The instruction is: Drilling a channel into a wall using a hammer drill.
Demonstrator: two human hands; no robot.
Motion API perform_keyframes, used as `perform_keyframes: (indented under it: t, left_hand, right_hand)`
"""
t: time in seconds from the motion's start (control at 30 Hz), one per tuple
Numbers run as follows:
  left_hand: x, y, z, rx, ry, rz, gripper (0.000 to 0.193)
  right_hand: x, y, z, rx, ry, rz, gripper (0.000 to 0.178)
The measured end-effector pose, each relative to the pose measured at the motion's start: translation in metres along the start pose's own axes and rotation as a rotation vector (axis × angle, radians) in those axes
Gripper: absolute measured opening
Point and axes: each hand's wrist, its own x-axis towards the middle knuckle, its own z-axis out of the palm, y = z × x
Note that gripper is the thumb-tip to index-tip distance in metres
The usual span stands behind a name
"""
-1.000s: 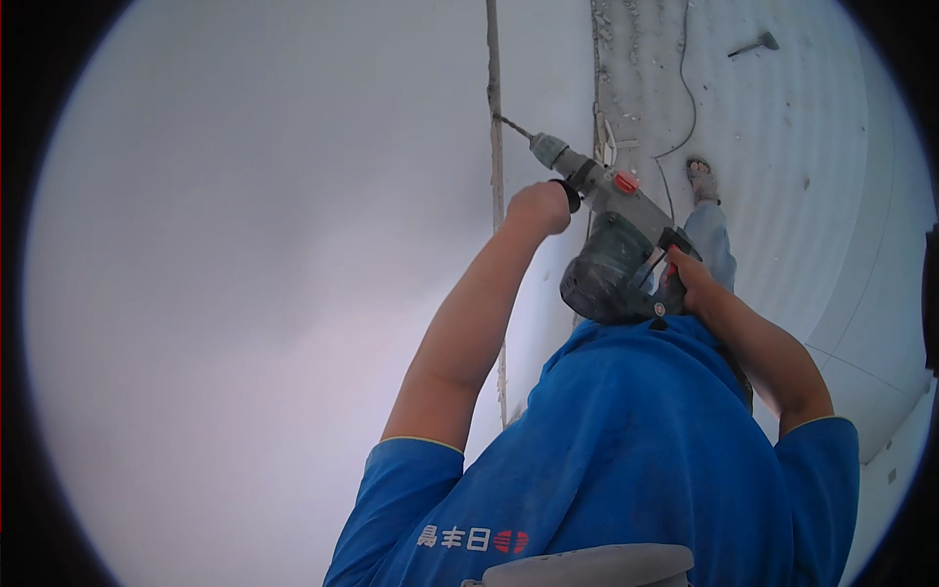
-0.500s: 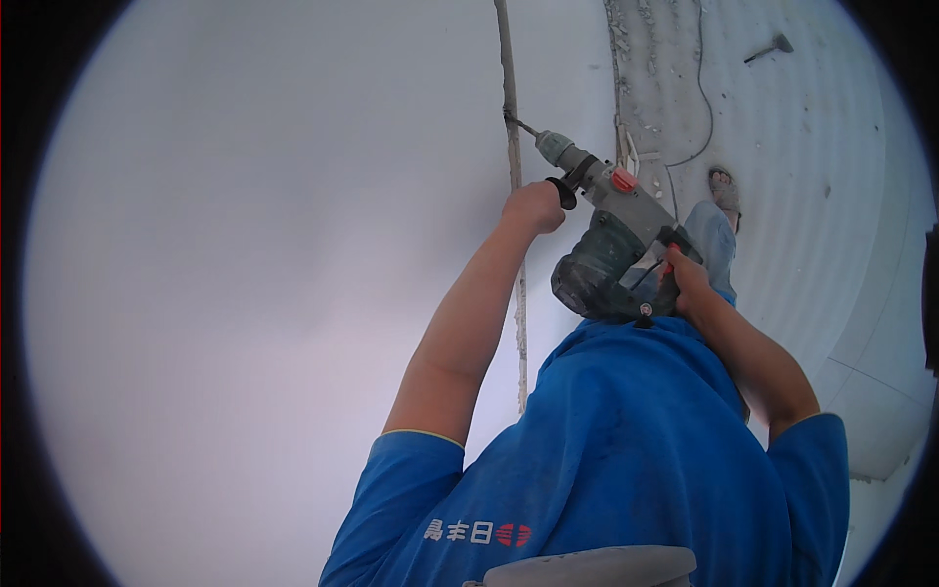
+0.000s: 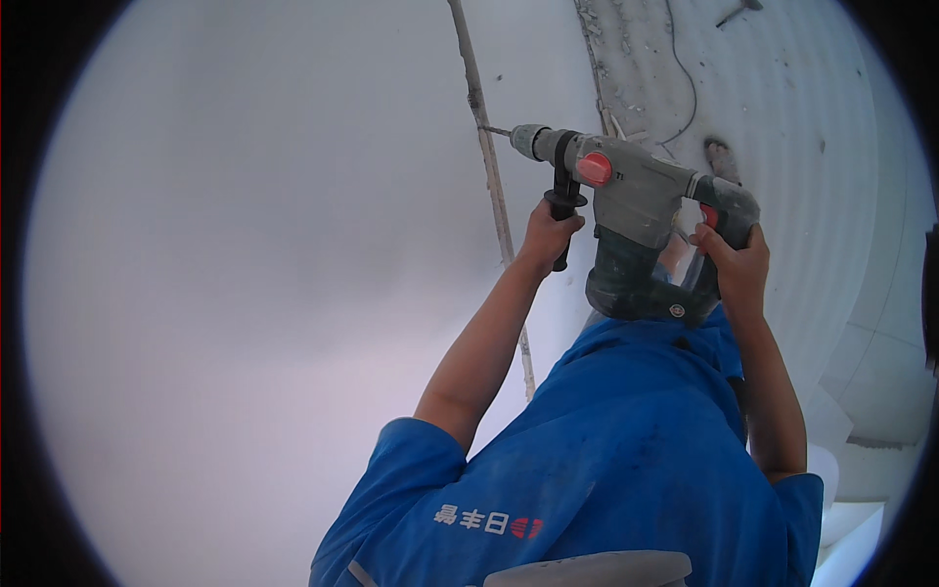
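Note:
A grey and dark green rotary hammer drill [image 3: 636,191] with a red knob lies nearly level in front of my blue shirt, pointing left. My left hand [image 3: 550,237] is wrapped round its black side handle [image 3: 561,256]. My right hand [image 3: 740,264] grips the rear handle, thumb by the red trigger [image 3: 709,215]. The thin bit [image 3: 498,131] reaches the narrow rough groove [image 3: 492,176] cut in the white wall [image 3: 293,245]. How deep the tip sits in the groove cannot be made out.
Rubble [image 3: 611,49] lies on the floor along the wall's foot. A dark cable [image 3: 693,93] curves across the floor beyond the drill. A small hammer-like tool [image 3: 740,11] lies at the far right. My sandalled foot [image 3: 722,159] shows behind the drill.
The drill has been raised and swung from a slanted to a nearly level pose, its bit staying at the groove. Both hands have moved with it, and the view has shifted.

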Motion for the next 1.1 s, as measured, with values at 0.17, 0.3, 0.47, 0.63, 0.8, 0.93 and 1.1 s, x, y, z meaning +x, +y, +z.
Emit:
perform_keyframes:
  t: [0.17, 0.3, 0.47, 0.63, 0.8, 0.93, 1.1]
  left_hand:
    - [0.005, -0.008, 0.001, -0.152, -0.039, -0.008, 0.036]
    - [0.011, -0.021, 0.005, -0.179, 0.029, 0.002, 0.037]
    - [0.040, -0.042, 0.008, -0.363, -0.070, -0.041, 0.053]
    - [0.055, -0.054, 0.013, -0.784, -0.125, -0.056, 0.050]
    - [0.064, -0.088, 0.006, -1.088, -0.309, -0.009, 0.029]
    - [0.071, -0.090, -0.005, -1.042, -0.412, 0.092, 0.017]
    - [0.093, -0.092, -0.003, -1.144, -0.386, 0.097, 0.017]
  right_hand:
    - [0.014, -0.007, -0.010, -0.064, -0.118, -0.085, 0.040]
    - [0.037, 0.000, -0.016, 0.482, -0.515, 0.355, 0.029]
    - [0.053, 0.039, -0.008, 0.342, -0.564, 0.209, 0.024]
    - [0.029, 0.077, -0.011, 0.100, -0.548, -0.340, 0.043]
    - [0.000, 0.094, 0.013, -0.017, -0.557, -0.457, 0.052]
    - [-0.013, 0.087, 0.019, 0.035, -0.582, -0.334, 0.051]
    - [0.007, 0.106, 0.032, 0.023, -0.685, -0.363, 0.057]
